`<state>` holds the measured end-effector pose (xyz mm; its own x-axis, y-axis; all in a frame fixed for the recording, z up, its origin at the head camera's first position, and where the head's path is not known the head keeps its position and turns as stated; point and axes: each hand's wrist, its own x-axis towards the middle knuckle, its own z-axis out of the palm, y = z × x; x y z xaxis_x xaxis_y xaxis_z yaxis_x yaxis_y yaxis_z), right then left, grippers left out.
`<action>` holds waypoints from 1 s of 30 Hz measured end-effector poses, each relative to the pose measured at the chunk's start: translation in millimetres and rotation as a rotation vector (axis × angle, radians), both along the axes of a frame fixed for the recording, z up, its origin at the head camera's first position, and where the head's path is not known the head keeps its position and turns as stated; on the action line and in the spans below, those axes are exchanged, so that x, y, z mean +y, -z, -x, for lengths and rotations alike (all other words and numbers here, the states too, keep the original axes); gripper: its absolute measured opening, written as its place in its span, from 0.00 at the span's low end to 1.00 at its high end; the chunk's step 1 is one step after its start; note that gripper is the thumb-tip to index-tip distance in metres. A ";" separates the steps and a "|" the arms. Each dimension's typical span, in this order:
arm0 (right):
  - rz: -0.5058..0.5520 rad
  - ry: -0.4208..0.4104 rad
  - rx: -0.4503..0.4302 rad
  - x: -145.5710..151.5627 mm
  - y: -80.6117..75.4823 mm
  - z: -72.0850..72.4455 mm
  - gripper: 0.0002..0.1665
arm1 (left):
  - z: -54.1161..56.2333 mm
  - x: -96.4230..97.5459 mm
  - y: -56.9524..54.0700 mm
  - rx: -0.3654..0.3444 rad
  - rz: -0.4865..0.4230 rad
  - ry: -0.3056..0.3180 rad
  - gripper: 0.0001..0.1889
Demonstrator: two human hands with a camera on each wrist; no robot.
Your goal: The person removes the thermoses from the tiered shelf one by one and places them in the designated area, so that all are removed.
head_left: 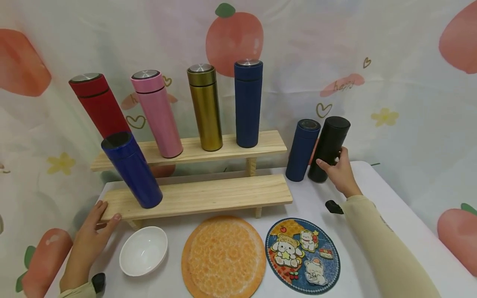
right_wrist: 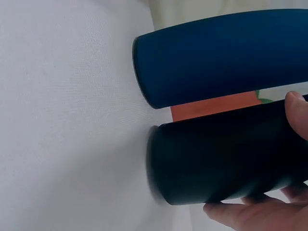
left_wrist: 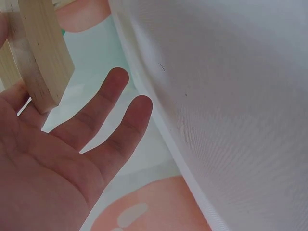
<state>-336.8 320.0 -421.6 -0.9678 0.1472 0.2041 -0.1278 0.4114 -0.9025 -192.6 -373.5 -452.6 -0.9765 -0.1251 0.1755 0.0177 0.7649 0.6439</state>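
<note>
At the right, my right hand (head_left: pixel 342 176) grips a black thermos (head_left: pixel 329 149), thumb on one side and fingers on the other, as the right wrist view also shows. Beside it, a small gap apart, stands a dark blue thermos (right_wrist: pixel 221 55) on the table. My left hand (head_left: pixel 89 236) holds the left end of the lower tier of a wooden stand (head_left: pixel 223 192); in the left wrist view two of its fingers (left_wrist: pixel 130 125) stretch out free of the wood. A glossy blue thermos (head_left: pixel 132 169) stands on that tier near its left end.
On the upper tier (head_left: pixel 190 145) stand a red thermos (head_left: pixel 98 103), a pink one (head_left: pixel 158 116), a gold one (head_left: pixel 205 107) and a navy one (head_left: pixel 248 103). In front lie a white bowl (head_left: pixel 143 251), a round orange mat (head_left: pixel 223 256) and a cartoon-patterned mat (head_left: pixel 302 256). A printed cloth (head_left: pixel 402 82) hangs behind.
</note>
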 end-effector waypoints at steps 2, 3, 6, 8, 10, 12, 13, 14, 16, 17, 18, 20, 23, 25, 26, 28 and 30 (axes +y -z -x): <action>0.004 0.002 0.005 0.9 2.4 2.3 0.54 | 0.4 0.4 -0.8 -0.003 -0.002 0.004 0.42; 0.004 0.003 0.006 1.3 3.5 3.5 0.54 | 0.6 0.6 -1.2 -0.004 -0.004 0.004 0.42; 0.027 0.005 0.010 1.7 6.1 6.6 0.53 | 0.5 1.2 -1.9 -0.002 -0.005 0.003 0.42; 0.047 0.004 0.012 2.6 8.1 8.7 0.52 | 0.2 1.6 -1.7 0.005 -0.003 0.001 0.42; 0.063 0.003 0.010 3.8 9.9 10.6 0.52 | 0.1 2.0 -1.2 0.007 -0.005 0.001 0.42; 0.078 -0.006 0.008 4.4 11.5 12.1 0.52 | 0.0 2.2 -0.8 0.003 -0.006 0.000 0.42; 0.082 -0.010 0.006 4.2 12.1 12.6 0.52 | 0.0 1.8 -0.3 0.001 -0.006 -0.001 0.42; 0.091 -0.016 0.004 3.9 12.8 13.2 0.53 | -0.1 1.5 -0.1 -0.001 -0.008 -0.002 0.42; 0.107 -0.025 -0.009 2.2 10.8 12.1 0.53 | -0.6 0.9 -0.4 -0.001 -0.007 -0.004 0.42; 0.110 -0.029 -0.013 1.3 9.7 11.4 0.53 | -0.9 0.6 -0.9 -0.001 -0.007 -0.003 0.42; 0.111 -0.033 -0.017 0.5 8.6 10.9 0.54 | -1.1 0.3 -1.6 0.000 -0.006 -0.003 0.42; 0.100 -0.034 -0.025 -0.6 7.3 10.8 0.54 | -1.4 -0.1 -2.6 0.006 -0.011 -0.001 0.42; 0.065 -0.030 -0.035 -0.8 7.0 10.8 0.55 | -1.6 0.2 -3.4 -0.002 -0.009 -0.007 0.42; 0.043 -0.024 -0.059 0.0 6.1 9.4 0.55 | -1.3 0.7 -3.1 -0.009 -0.008 -0.010 0.42; 0.037 -0.023 -0.074 0.5 5.2 7.9 0.56 | -1.3 1.1 -3.1 -0.011 -0.010 -0.011 0.42; 0.040 -0.016 -0.099 0.6 2.4 4.0 0.57 | -0.9 1.7 -3.1 -0.014 -0.011 -0.008 0.43; 0.057 -0.002 -0.100 -0.8 -1.3 -0.8 0.58 | -0.7 1.9 -3.2 -0.011 -0.012 -0.004 0.42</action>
<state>-336.0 319.1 -420.3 -0.9832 0.1542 0.0975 -0.0362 0.3591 -0.9326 -191.9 -371.7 -449.5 -0.9778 -0.1312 0.1631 0.0074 0.7570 0.6533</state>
